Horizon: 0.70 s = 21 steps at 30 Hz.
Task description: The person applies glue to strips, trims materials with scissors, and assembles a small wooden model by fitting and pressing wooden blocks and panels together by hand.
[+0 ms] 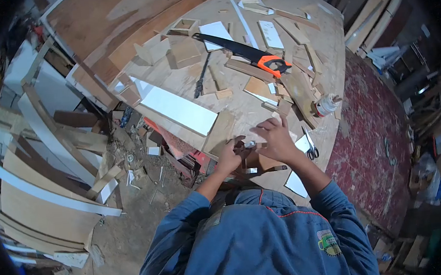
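Note:
At the near edge of the workbench, my left hand [229, 156] has its fingers curled at the upper left corner of a small brown wooden piece [267, 161]. What lies between those fingertips is too dark to make out. My right hand [277, 142] is over the right side of that piece, its bent fingers apart and pointing away from me. Between the hands a small shiny whitish bit [250, 144] shows. Scissors [311, 146] with dark handles lie to the right of my right hand. A flat wood block [219, 132] is just beyond my left hand.
On the workbench [175, 82] lie a handsaw [235, 49] with an orange handle, a long white board [177, 108], a dark slender tool [202, 77] and several wood offcuts. A glue-like jar [326, 104] stands near the right edge. Curved panels [41, 201] lean at left.

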Motion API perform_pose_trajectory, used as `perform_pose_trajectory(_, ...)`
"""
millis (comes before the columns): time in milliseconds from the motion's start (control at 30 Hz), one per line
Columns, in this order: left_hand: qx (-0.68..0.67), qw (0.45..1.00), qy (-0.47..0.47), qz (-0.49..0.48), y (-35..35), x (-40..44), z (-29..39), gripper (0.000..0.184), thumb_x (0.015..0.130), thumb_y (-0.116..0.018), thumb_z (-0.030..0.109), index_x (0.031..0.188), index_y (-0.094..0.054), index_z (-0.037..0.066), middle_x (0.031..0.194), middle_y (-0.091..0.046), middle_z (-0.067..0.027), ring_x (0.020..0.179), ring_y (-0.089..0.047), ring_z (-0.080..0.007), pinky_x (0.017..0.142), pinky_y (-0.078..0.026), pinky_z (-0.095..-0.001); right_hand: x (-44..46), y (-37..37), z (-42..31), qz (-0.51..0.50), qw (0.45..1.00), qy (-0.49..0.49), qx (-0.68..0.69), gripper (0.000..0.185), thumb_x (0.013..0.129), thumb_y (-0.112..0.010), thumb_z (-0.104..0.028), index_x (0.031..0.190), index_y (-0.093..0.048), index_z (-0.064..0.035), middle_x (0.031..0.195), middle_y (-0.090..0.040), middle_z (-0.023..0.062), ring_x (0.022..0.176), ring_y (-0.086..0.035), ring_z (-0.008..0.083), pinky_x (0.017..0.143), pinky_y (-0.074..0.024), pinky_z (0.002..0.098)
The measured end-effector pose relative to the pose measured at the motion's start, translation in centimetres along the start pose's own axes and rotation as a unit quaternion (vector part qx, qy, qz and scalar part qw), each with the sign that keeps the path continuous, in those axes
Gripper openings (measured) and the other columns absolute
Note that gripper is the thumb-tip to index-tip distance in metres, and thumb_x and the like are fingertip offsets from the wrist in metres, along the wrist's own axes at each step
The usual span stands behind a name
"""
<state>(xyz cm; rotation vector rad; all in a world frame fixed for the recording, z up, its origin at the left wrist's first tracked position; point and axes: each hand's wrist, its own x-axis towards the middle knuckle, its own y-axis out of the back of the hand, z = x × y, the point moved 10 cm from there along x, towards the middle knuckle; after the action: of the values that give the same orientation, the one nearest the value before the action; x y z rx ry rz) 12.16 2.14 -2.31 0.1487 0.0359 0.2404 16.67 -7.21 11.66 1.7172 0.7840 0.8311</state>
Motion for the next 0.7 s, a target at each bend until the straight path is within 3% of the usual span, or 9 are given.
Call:
perform_pose_trajectory(33,0.001,1.0,-0.001,-0.012,-0.1,0.0,0.0,0.044,0.075,-0.07,0.011,0.116,-0.056,0.003,0.093,-0.062,-0.0105,0.085,-0.061,-0.0206,0.078,-0.048,-0.0317,-0.5,1.6,0.5,0.003,1.0,-0.012,-0.001,0.056,0.057,-0.075,-0.022,0.111,-0.062,-0.0145,0.106,-0.06,0.0076,0.106,-0.051,0.0261,0.101,-0.0284,0.0505)
perform_pose_trajectory(133,0.011,0.999,-0.038,0.01,1.1,-0.4,0.1,0.042,0.078,-0.066,0.005,0.118,-0.055,0.002,0.103,-0.063,-0.0083,0.094,-0.06,-0.0159,0.084,-0.047,-0.0286,-3.8,7.8,4.5,0.133,0.986,-0.055,0.085,0.053,0.059,-0.073,-0.01,0.111,-0.06,-0.0077,0.108,-0.059,0.013,0.103,-0.053,0.0333,0.088,-0.0432,0.0387)
perform_pose_trajectory(167,-0.004,1.0,-0.022,0.009,1.3,-0.4,-0.9,0.04,0.079,-0.065,0.004,0.118,-0.055,0.001,0.104,-0.062,-0.0082,0.093,-0.06,-0.0152,0.083,-0.047,-0.0278,-6.0,8.9,7.0,0.165,0.975,-0.118,0.096,0.044,0.067,-0.071,-0.015,0.109,-0.061,-0.0083,0.104,-0.06,0.0152,0.096,-0.055,0.0363,0.084,-0.0445,0.0414)
perform_pose_trajectory(233,-0.026,0.999,-0.01,0.024,2.5,-0.5,-3.9,0.037,0.08,-0.064,0.005,0.115,-0.056,0.0,0.102,-0.062,-0.0095,0.091,-0.061,-0.016,0.081,-0.048,-0.0281,-11.7,6.9,13.6,0.172,0.956,-0.225,0.073,0.043,0.068,-0.071,-0.018,0.108,-0.062,-0.0073,0.104,-0.06,0.0169,0.096,-0.055,0.0371,0.084,-0.0449,0.0428)
perform_pose_trajectory(300,-0.023,0.999,-0.006,0.047,4.0,-1.3,-5.1,0.032,0.08,-0.064,0.005,0.111,-0.058,-0.002,0.097,-0.064,-0.0107,0.088,-0.062,-0.0166,0.079,-0.049,-0.0285,-18.0,2.3,18.2,0.0,0.899,-0.426,0.105,0.048,0.067,-0.076,-0.028,0.108,-0.063,-0.0071,0.105,-0.061,0.0174,0.1,-0.057,0.0356,0.086,-0.0457,0.0425)
perform_pose_trajectory(367,-0.011,0.999,0.001,0.043,5.1,-2.2,-5.3,0.03,0.081,-0.063,0.004,0.11,-0.059,-0.002,0.095,-0.065,-0.0106,0.087,-0.062,-0.0159,0.078,-0.049,-0.0278,-24.0,-3.0,19.3,-0.103,0.874,-0.47,0.069,0.064,0.062,-0.08,-0.037,0.117,-0.059,-0.0103,0.11,-0.06,0.0176,0.105,-0.056,0.0356,0.09,-0.0457,0.0405)
perform_pose_trajectory(433,0.033,0.997,0.023,0.066,6.6,-2.7,-6.9,0.022,0.082,-0.061,0.003,0.104,-0.061,-0.001,0.088,-0.064,-0.0075,0.08,-0.06,-0.0123,0.073,-0.049,-0.0258,-27.4,-7.1,18.1,-0.134,0.874,-0.467,0.033,0.088,0.056,-0.083,-0.043,0.13,-0.046,-0.0134,0.126,-0.051,0.017,0.115,-0.049,0.0362,0.094,-0.0437,0.0447)
perform_pose_trajectory(533,-0.025,0.991,0.106,0.071,7.2,-3.5,-5.1,0.016,0.083,-0.06,0.003,0.099,-0.063,0.0,0.082,-0.062,-0.0037,0.074,-0.057,-0.0088,0.067,-0.047,-0.0231,-27.0,-8.9,14.2,-0.089,0.929,-0.344,-0.105,0.115,0.044,-0.086,-0.04,0.14,-0.028,-0.0137,0.142,-0.03,0.0141,0.13,-0.032,0.0338,0.095,-0.039,0.0551)
perform_pose_trajectory(700,-0.009,0.997,0.047,0.068,8.8,-2.3,-3.0,0.015,0.083,-0.058,0.002,0.098,-0.062,-0.001,0.086,-0.061,-0.0033,0.074,-0.055,-0.0076,0.068,-0.045,-0.0216,-27.7,-10.6,14.2,-0.163,0.92,-0.353,-0.054,0.114,0.042,-0.086,-0.037,0.139,-0.032,-0.0133,0.134,-0.04,0.015,0.122,-0.04,0.0357,0.096,-0.0397,0.0487)
